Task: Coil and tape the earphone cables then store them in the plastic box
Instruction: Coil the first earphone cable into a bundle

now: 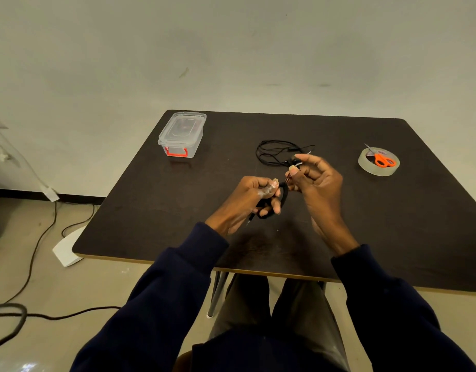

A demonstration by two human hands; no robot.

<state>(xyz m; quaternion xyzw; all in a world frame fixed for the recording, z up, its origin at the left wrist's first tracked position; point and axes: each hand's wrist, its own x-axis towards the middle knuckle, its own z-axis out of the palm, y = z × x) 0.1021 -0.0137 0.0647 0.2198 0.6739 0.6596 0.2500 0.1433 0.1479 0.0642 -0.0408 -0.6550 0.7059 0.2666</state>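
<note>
My left hand (251, 201) grips a coiled black earphone cable (281, 200) above the dark table (178, 210); its jack plug pokes out below the fingers, and a bit of clear tape seems stuck to the thumb. My right hand (316, 181) pinches the earbud end of that same cable between thumb and fingers, just right of the coil. A second black earphone cable (274, 153) lies loose and tangled on the table behind my hands. The clear plastic box (182, 135) with red latch stands at the far left corner, lid on.
A roll of clear tape (379, 163) lies at the right of the table with small orange-handled scissors (381, 159) resting on top. Cables run over the floor (30, 277) on the left. A wall stands behind the table.
</note>
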